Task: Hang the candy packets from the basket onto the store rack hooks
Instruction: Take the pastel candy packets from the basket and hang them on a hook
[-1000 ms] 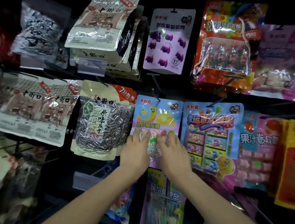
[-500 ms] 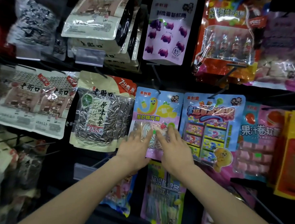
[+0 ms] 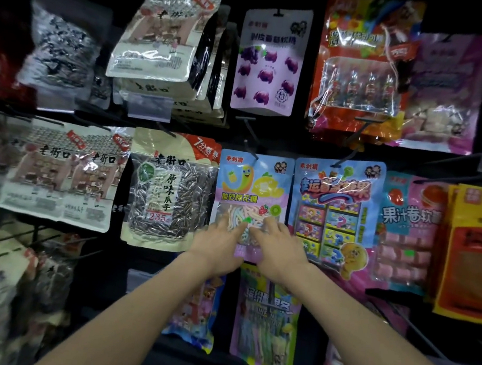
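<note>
While pressing left hand and right hand flat-fingered on candy packet, mind hook. Seemingly threaded; could slip off if tugged.

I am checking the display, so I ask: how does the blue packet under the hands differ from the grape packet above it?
The blue packet has a clear window showing striped candy; the grape packet shows only printed purple grapes. The left hand and right hand touch the blue packet; nothing touches the grape packet. Both hang upright from hooks.
</note>
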`<state>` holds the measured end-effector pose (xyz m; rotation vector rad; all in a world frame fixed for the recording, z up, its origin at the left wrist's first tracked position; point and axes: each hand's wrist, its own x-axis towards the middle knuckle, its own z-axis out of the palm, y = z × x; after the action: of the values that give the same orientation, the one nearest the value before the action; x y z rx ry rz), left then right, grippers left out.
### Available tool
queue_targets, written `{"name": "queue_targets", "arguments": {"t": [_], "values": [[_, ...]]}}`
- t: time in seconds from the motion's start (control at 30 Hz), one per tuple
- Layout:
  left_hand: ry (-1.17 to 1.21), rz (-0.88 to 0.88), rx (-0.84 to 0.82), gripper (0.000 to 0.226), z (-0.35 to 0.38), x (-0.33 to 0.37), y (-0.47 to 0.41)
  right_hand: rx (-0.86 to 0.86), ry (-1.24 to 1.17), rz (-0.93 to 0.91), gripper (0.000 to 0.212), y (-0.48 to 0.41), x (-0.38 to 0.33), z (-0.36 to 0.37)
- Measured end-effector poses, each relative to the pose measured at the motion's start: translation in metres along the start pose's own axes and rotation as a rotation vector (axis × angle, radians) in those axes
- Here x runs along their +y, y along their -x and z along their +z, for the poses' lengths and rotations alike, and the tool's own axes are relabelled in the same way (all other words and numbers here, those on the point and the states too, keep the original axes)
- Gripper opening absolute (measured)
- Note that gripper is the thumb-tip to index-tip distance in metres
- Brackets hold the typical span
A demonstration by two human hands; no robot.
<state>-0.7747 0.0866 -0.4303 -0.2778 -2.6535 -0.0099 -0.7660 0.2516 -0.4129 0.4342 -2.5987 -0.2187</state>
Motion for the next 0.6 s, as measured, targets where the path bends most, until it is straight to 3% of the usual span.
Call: {"name": "queue_targets", "arguments": {"t": [0.27,0.47,0.6], "values": [[0.248,0.061,0.135,0.069,-0.028,-0.010,0.054,0.094,-0.182,-0.044,0.076,0.057,-0.011,-0.023],[0.274,0.155,0.271,0.060,-0.039,-0.003,0.128,0.203,-0.278,-0.119,0.068,0.138,-0.020,-0.045],[0.312,0.196,0.255,0.060,-0.023,0.008,0.186,0.206,-0.330,-0.141,0.067,0.204,-0.025,-0.038]]}}
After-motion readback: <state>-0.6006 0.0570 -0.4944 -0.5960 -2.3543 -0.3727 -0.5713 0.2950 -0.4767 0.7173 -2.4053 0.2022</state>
